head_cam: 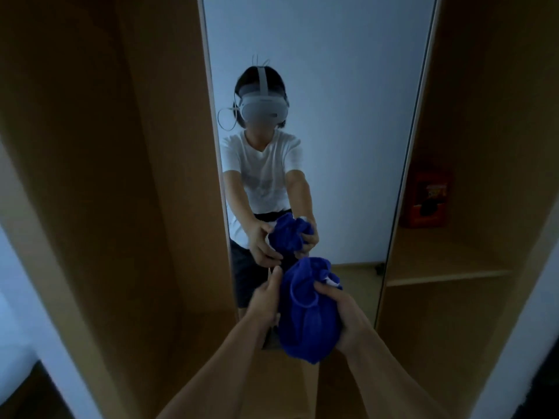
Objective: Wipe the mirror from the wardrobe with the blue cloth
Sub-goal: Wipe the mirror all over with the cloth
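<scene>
Blue cloth: bunched into a ball between both my hands, held up in front of the lower part of the mirror; whether it touches the glass I cannot tell.
Right hand: my fingers are curled round the right side of the cloth, gripping it.
Left hand: laid against the left side of the cloth, fingers fairly straight and pointing up, the tips beside the top of the bundle.
Mirror: a tall narrow pane set upright between the brown wardrobe panels; it reflects me in a white shirt, wearing a headset, with the cloth in my hands.
Shelf: inside the wardrobe to the right of the mirror, with a red box standing on it at the back.
</scene>
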A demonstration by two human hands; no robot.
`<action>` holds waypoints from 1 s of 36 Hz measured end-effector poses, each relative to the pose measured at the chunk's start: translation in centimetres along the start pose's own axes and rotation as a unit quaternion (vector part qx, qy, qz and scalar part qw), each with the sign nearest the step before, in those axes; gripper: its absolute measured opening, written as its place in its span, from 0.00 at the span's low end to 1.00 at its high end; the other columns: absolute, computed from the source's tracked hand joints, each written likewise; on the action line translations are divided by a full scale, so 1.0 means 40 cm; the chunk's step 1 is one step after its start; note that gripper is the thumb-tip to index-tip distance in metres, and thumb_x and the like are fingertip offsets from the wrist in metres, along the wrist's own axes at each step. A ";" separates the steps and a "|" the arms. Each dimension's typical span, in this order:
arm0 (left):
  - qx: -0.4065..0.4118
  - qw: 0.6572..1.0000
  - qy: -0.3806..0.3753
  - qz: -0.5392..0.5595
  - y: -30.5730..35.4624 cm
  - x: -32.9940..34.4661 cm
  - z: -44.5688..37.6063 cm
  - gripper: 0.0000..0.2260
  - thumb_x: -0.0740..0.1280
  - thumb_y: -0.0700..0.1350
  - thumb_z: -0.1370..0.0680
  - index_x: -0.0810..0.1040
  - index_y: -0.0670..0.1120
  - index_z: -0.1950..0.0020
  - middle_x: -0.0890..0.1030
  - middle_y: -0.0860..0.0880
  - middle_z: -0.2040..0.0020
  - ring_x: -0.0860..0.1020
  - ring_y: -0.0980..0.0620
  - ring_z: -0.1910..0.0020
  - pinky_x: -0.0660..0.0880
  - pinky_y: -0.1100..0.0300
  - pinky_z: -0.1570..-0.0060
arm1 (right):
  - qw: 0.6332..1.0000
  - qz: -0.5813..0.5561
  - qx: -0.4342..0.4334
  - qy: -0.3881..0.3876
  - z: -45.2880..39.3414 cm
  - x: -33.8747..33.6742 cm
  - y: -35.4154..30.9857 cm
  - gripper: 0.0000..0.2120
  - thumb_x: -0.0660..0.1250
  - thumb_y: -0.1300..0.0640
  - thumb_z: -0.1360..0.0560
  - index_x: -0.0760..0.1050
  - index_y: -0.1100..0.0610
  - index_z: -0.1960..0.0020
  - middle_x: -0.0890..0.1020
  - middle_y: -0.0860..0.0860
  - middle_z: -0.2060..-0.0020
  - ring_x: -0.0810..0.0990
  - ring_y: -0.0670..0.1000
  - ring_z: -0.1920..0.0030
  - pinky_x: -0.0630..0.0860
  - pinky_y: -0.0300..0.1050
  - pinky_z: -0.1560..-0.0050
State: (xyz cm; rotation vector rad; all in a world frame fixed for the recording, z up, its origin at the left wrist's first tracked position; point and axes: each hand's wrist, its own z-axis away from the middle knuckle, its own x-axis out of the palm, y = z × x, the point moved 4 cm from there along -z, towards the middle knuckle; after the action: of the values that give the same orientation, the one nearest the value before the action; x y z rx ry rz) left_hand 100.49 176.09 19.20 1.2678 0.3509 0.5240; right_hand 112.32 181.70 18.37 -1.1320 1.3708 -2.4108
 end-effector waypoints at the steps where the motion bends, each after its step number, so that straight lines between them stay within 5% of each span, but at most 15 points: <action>1: -0.036 0.996 -0.048 0.059 0.024 0.019 0.022 0.27 0.56 0.67 0.25 0.78 0.47 0.43 0.83 0.45 0.51 0.81 0.46 0.52 0.79 0.52 0.55 | 1.000 -0.011 -0.008 -0.002 0.016 0.023 -0.025 0.20 0.70 0.58 0.34 0.77 0.59 0.42 0.83 0.61 0.49 0.79 0.64 0.46 0.76 0.57 0.47; 3: -0.078 0.986 -0.112 0.098 0.079 0.039 0.071 0.33 0.58 0.73 0.33 0.79 0.48 0.44 0.84 0.45 0.51 0.83 0.45 0.53 0.80 0.54 0.58 | 0.999 -0.025 -0.022 -0.003 0.048 0.067 -0.074 0.20 0.70 0.58 0.33 0.77 0.59 0.41 0.83 0.61 0.48 0.79 0.64 0.46 0.76 0.58 0.48; 6: -0.107 0.975 -0.169 0.092 0.172 0.047 0.142 0.35 0.65 0.71 0.36 0.79 0.47 0.41 0.82 0.42 0.45 0.80 0.42 0.46 0.75 0.47 0.43 | 0.998 -0.032 -0.059 -0.004 0.093 0.122 -0.154 0.22 0.69 0.61 0.32 0.76 0.58 0.38 0.83 0.61 0.48 0.81 0.64 0.48 0.78 0.56 0.54; 10: -0.064 0.983 -0.163 0.057 0.314 0.061 0.198 0.27 0.75 0.52 0.33 0.73 0.48 0.36 0.80 0.40 0.43 0.79 0.39 0.45 0.76 0.46 0.44 | 0.992 0.017 -0.121 -0.001 0.149 0.189 -0.273 0.15 0.65 0.66 0.27 0.76 0.61 0.40 0.81 0.65 0.48 0.81 0.66 0.50 0.79 0.58 0.53; 14: 0.012 0.992 -0.122 -0.011 0.417 0.067 0.234 0.21 0.70 0.38 0.29 0.73 0.47 0.37 0.80 0.39 0.44 0.78 0.39 0.46 0.76 0.46 0.45 | 0.954 0.235 -0.188 -0.012 0.204 0.235 -0.421 0.13 0.65 0.71 0.30 0.75 0.59 0.48 0.81 0.61 0.54 0.81 0.59 0.55 0.79 0.51 0.55; 16: 0.040 0.990 -0.114 -0.068 0.467 0.063 0.250 0.23 0.70 0.34 0.31 0.74 0.47 0.37 0.80 0.41 0.46 0.78 0.41 0.47 0.76 0.46 0.46 | 0.880 0.433 -0.194 -0.027 0.239 0.253 -0.487 0.17 0.69 0.69 0.31 0.70 0.57 0.46 0.78 0.56 0.52 0.78 0.52 0.54 0.76 0.44 0.56; 19: 0.059 0.977 -0.127 -0.161 0.540 0.063 0.268 0.27 0.70 0.32 0.33 0.74 0.52 0.38 0.79 0.45 0.46 0.78 0.44 0.48 0.76 0.51 0.53 | 0.741 0.645 -0.174 -0.066 0.272 0.292 -0.554 0.48 0.76 0.61 0.33 0.48 0.53 0.24 0.67 0.54 0.33 0.72 0.54 0.37 0.74 0.49 0.41; 22: 0.078 0.960 -0.129 -0.237 0.611 0.064 0.283 0.24 0.72 0.33 0.36 0.77 0.56 0.48 0.80 0.47 0.49 0.78 0.45 0.50 0.77 0.52 0.56 | 0.517 0.829 -0.210 -0.044 0.304 0.336 -0.582 0.63 0.77 0.47 0.36 0.28 0.48 0.25 0.43 0.51 0.23 0.46 0.58 0.24 0.49 0.64 0.27; 24: 0.087 0.951 -0.117 -0.272 0.651 0.065 0.296 0.22 0.72 0.34 0.38 0.78 0.55 0.51 0.81 0.47 0.50 0.79 0.44 0.51 0.78 0.50 0.54 | 0.425 0.863 -0.273 -0.031 0.321 0.362 -0.588 0.64 0.75 0.39 0.37 0.25 0.48 0.27 0.32 0.49 0.25 0.32 0.57 0.26 0.33 0.64 0.31; 32: 0.152 0.943 -0.066 -0.289 0.773 0.055 0.345 0.28 0.67 0.30 0.35 0.73 0.54 0.41 0.79 0.46 0.48 0.77 0.44 0.48 0.77 0.52 0.55 | 0.325 0.778 -0.537 -0.025 0.373 0.442 -0.586 0.64 0.71 0.30 0.39 0.25 0.47 0.27 0.37 0.50 0.24 0.31 0.55 0.26 0.34 0.63 0.28; 36: 0.150 0.948 -0.094 -0.265 0.813 0.042 0.373 0.19 0.66 0.31 0.32 0.79 0.51 0.49 0.83 0.44 0.53 0.80 0.43 0.50 0.79 0.50 0.52 | 0.295 0.725 -0.622 -0.023 0.404 0.475 -0.615 0.53 0.71 0.33 0.37 0.50 0.54 0.23 0.54 0.54 0.23 0.40 0.55 0.24 0.39 0.62 0.27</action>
State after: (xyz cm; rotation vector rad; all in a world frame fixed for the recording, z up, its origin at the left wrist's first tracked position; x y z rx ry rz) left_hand 103.94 171.67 54.59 1.4318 0.6026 -0.1166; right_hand 115.36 176.06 52.84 0.3980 2.3122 0.2765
